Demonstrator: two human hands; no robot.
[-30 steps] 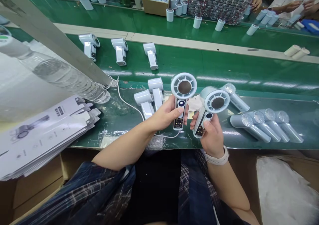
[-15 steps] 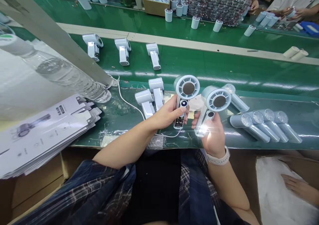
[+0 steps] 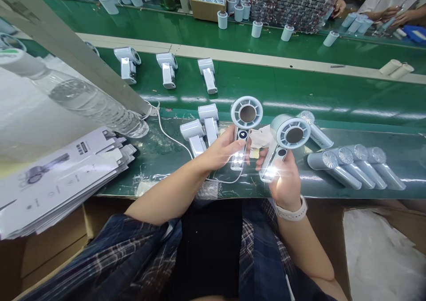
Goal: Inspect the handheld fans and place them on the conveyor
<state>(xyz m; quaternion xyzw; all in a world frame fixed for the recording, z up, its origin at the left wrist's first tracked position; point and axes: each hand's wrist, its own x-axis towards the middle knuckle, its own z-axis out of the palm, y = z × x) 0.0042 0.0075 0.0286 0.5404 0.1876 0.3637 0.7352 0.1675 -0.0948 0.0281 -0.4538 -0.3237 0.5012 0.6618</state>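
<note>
My left hand (image 3: 226, 148) grips the handle of a light blue handheld fan (image 3: 246, 112), its round head up and a lit display and bright light on the handle. A white cable runs to the bottom of this fan. In my right hand (image 3: 286, 181) is a second light blue fan (image 3: 293, 133), tilted, with a bright glare near my thumb. The two fan heads are apart. Two more fans (image 3: 208, 112) lie left of my hands. Several wrapped fans (image 3: 348, 158) lie in a row at the right, with another (image 3: 316, 130) just behind them.
A green conveyor (image 3: 239, 83) carries several fans. At the left are a metal post (image 3: 83, 57), a plastic bottle (image 3: 83, 94) and stacked printed boxes (image 3: 63, 176). Across the line stand a carton (image 3: 208, 10), cups and a person's hands (image 3: 396, 14).
The left fan has shifted slightly up and left, and a bright light now shows on its handle. Fans on the conveyor have moved slightly right. A person's hand at the lower right is gone.
</note>
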